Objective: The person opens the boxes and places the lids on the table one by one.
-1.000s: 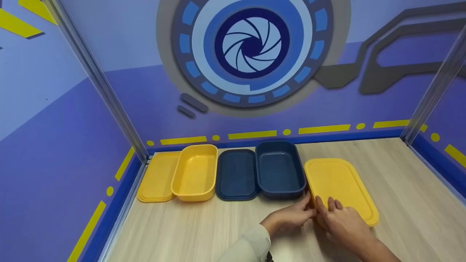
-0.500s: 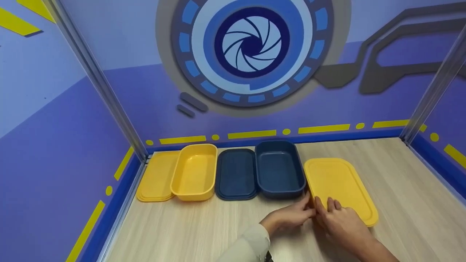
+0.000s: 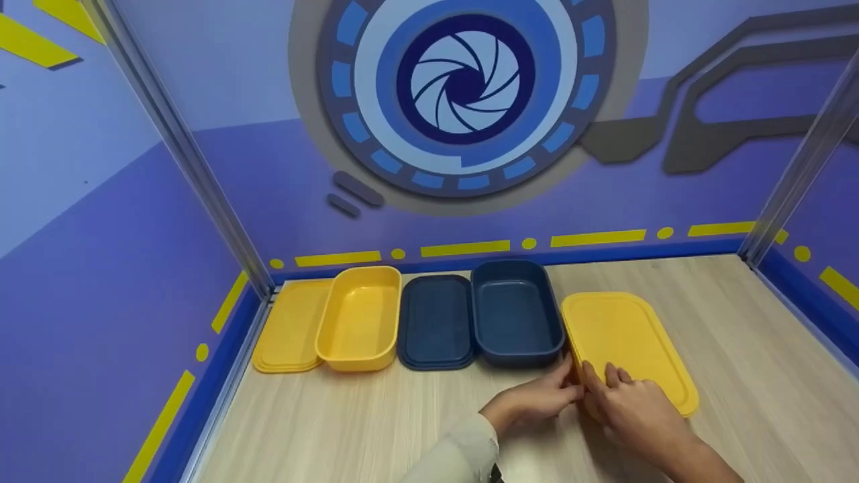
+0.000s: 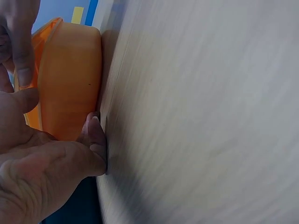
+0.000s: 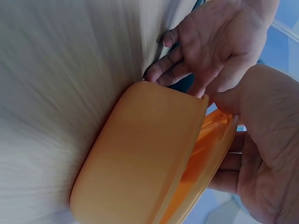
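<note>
At the right of the row in the head view, a yellow lid [image 3: 621,332] lies over a yellow lunch box [image 5: 135,144], which it mostly hides there. The right wrist view shows a wedge of gap along the near side, the lid raised off the rim. My right hand [image 3: 637,409] pinches the lid's near left corner, thumb at the edge and fingers over the top. My left hand [image 3: 537,397] holds the box at its near left corner, fingertips low by the base and thumb up near the rim.
Left of my hands stand an open navy box [image 3: 517,315], a navy lid [image 3: 436,322], an open yellow box [image 3: 361,318] and another yellow lid [image 3: 292,325], side by side on the wooden table [image 3: 302,429]. Printed panels [image 3: 221,181] enclose the back and sides.
</note>
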A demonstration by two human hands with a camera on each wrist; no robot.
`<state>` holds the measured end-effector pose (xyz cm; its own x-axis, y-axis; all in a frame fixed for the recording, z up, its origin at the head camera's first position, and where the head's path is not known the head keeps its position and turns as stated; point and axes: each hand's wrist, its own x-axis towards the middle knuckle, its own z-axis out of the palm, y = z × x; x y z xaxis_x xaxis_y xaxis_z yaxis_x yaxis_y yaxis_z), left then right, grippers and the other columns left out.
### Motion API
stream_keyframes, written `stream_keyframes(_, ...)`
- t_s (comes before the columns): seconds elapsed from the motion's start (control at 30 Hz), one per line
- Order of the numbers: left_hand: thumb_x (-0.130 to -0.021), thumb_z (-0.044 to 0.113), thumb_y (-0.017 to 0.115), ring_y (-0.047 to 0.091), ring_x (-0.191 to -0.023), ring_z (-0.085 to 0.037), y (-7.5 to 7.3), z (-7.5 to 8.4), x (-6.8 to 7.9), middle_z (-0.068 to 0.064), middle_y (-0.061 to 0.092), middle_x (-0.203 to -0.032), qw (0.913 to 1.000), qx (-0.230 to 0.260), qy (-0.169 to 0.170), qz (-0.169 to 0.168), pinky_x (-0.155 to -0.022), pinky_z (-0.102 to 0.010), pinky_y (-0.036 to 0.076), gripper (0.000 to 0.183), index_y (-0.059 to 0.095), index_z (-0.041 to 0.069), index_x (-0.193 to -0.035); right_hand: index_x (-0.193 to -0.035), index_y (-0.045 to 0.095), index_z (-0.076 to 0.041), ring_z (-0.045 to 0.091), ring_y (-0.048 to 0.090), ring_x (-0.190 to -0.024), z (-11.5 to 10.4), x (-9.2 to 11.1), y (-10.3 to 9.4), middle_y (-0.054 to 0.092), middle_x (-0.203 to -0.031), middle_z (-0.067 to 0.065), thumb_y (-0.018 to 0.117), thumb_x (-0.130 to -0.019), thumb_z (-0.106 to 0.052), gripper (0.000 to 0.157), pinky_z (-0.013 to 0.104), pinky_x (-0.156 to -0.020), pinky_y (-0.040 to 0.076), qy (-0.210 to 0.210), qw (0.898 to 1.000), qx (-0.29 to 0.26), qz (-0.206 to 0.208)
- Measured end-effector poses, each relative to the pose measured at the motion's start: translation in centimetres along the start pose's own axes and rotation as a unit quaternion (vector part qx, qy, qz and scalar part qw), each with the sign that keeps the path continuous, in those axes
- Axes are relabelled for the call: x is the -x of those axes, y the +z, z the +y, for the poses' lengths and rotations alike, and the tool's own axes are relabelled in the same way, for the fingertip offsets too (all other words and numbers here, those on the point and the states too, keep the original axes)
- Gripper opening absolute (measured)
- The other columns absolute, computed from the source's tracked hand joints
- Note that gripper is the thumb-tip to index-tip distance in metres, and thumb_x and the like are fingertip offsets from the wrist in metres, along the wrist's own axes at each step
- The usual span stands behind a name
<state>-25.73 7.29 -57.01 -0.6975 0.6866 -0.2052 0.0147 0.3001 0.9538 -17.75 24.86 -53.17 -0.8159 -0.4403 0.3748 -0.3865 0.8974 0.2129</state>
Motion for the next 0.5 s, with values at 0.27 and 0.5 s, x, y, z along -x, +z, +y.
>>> stream_keyframes(0.27, -0.109, 0.033, 0.055, 0.045, -0.143, -0.008, -0.12, -0.26, 0.16, 0.002, 0.014, -0.180, 0.9997, 0.010, -0.021, -0.002, -0.105, -0.030, 0.051, 0.077, 0.012, 0.039, -0.172, -0.138, 0.068, -0.005, 0.023, 0.067, -0.066, 0.22, -0.28, -0.41, 0.075, -0.104, 0.020, 0.079, -0.096, -0.031, 0.050, 0.040, -0.056, 0.060, 0.020, 0.998, -0.035, -0.051)
stream_keyframes(0.5, -0.108, 0.033, 0.057, 0.026, -0.159, -0.009, 0.17, -0.12, 0.16, 0.003, 0.012, -0.181, 0.9997, 0.010, -0.020, 0.005, -0.127, -0.030, 0.032, 0.078, 0.013, 0.036, -0.172, -0.140, 0.068, -0.008, 0.024, 0.066, -0.063, 0.47, -0.08, -0.74, 0.078, -0.112, 0.022, 0.080, -0.095, -0.030, 0.051, 0.043, -0.060, 0.061, 0.041, 0.995, -0.064, -0.064)
